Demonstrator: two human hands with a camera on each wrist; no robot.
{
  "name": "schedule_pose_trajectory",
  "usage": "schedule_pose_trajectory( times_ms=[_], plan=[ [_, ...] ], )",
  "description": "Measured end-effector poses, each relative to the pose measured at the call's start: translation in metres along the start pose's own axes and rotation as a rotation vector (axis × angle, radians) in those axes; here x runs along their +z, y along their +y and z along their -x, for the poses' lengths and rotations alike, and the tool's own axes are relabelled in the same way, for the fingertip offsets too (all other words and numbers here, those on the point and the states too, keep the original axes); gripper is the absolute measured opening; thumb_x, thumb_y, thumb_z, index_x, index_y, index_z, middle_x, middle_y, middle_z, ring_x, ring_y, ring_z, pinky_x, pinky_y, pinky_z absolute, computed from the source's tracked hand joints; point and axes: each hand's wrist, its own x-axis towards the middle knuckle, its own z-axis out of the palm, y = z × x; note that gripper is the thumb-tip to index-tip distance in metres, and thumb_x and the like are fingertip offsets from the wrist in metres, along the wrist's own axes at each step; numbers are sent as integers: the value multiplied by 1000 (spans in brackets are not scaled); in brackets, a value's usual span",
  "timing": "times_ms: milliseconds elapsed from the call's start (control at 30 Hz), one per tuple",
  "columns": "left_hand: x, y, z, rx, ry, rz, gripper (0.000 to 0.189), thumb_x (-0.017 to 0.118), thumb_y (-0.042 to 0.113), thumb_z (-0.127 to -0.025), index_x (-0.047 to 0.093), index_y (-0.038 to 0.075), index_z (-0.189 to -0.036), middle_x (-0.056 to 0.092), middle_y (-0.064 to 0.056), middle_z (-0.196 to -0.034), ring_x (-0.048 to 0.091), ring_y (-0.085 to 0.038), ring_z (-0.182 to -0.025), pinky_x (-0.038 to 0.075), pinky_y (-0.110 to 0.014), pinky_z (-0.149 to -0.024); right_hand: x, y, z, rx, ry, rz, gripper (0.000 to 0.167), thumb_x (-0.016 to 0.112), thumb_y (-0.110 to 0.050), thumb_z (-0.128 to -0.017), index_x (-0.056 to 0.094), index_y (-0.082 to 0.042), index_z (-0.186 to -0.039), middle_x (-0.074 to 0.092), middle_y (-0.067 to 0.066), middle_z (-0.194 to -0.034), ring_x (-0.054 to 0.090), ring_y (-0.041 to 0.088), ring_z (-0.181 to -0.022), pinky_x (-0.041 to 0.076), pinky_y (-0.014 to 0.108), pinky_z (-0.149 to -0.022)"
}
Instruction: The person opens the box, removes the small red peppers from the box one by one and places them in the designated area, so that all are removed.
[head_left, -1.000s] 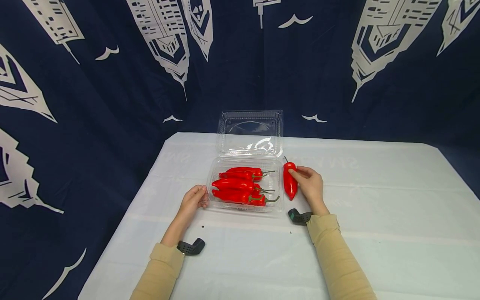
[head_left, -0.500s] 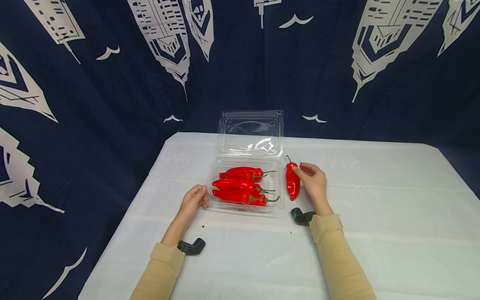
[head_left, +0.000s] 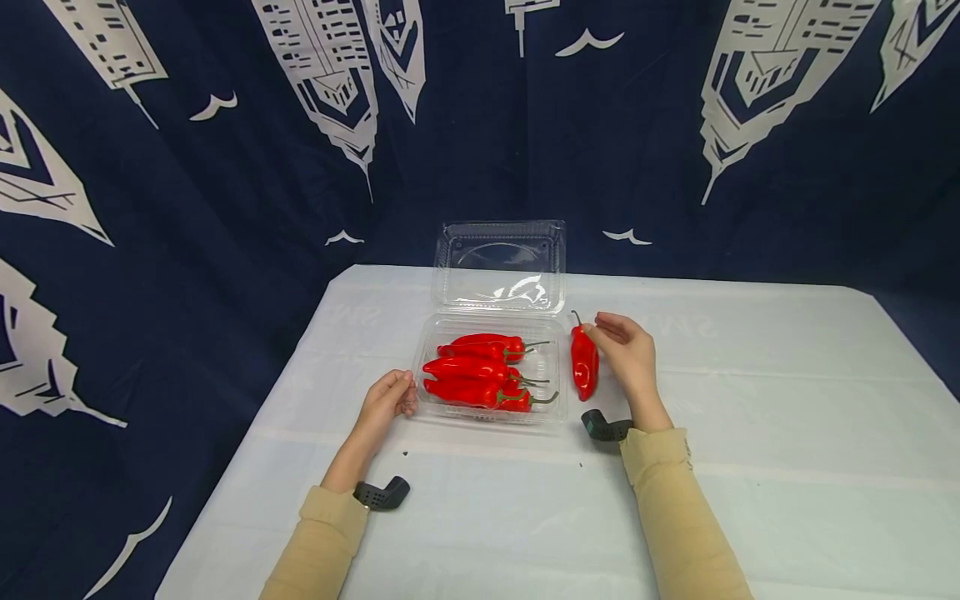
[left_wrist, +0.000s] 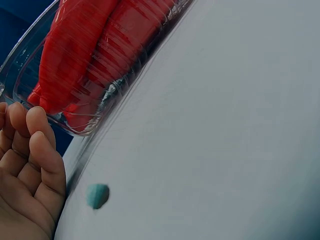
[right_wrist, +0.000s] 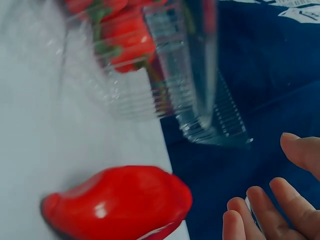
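A clear plastic clamshell box (head_left: pixel 555 412) stands on the white table with its lid (head_left: pixel 501 267) tipped up at the back. Several red peppers (head_left: pixel 472 371) lie inside it, also seen through the wall as peppers (left_wrist: pixel 85 55). One loose red pepper (head_left: pixel 583 364) lies on the table just right of the box, stem pointing away; it fills the lower part of the right wrist view as pepper (right_wrist: pixel 120 202). My right hand (head_left: pixel 628 348) hovers beside its stem end, its fingers (right_wrist: pixel 260 205) loosely bent and apart from it. My left hand (head_left: pixel 386 400) rests loosely curled against the box's front left corner (left_wrist: pixel 75 127).
The table (head_left: pixel 750 417) carries a white cloth; its left edge runs close to my left arm. A dark blue curtain with white prints hangs behind and to the left. Small dark specks (head_left: pixel 406 454) dot the cloth near the front.
My right hand has lifted its fingers off the loose pepper and drawn slightly up and back. The pepper stays on the table. The left hand has not moved.
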Motion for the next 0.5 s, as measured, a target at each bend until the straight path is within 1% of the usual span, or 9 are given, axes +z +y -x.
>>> schedule_pose_trajectory(
  times_ms=[133,167,300,333,433,500],
  plan=[
    [0,0,0,-1,0,-7,26,47,22,-100,49,-2,-89,50,-7,-74,48,-12,-60,44,-21,-55,-5,-42,22,16,-44,-48,55,69,-38,-84,57,-2,-124,57,16,-124,55,29,-113,44,38,-95],
    [0,0,0,-1,-1,-6,27,47,22,-100,49,-2,-89,50,-7,-74,48,-12,-60,44,-21,-55,-5,-54,28,16,-45,-43,55,68,-38,-85,57,-2,-124,58,16,-123,56,29,-112,44,38,-95],
    [0,-1,0,-4,1,-1,26,47,21,-99,49,-2,-88,50,-7,-74,48,-12,-60,44,-20,-55,-6,-68,35,32,-77,-65,49,70,-30,-85,57,-2,-123,58,14,-123,56,26,-112,43,34,-96],
    [0,-1,-1,-5,2,1,25,48,21,-99,49,-2,-88,50,-7,-74,48,-12,-60,44,-20,-55,-6,-69,37,26,-91,-72,48,70,-29,-85,57,-2,-123,58,13,-123,56,25,-112,43,34,-97],
    [0,-1,-1,-4,4,2,24,48,20,-99,49,-2,-88,50,-6,-74,48,-12,-60,44,-20,-55,-5,-73,41,14,-130,-86,49,70,-28,-85,56,-1,-123,58,14,-123,56,24,-112,43,32,-96],
    [0,-1,-1,-1,4,1,24,48,20,-99,49,-2,-89,50,-6,-74,48,-12,-60,45,-20,-55,-3,-76,44,-6,-154,-84,50,71,-29,-85,56,-1,-123,58,13,-123,57,23,-110,44,28,-94]
  ],
)
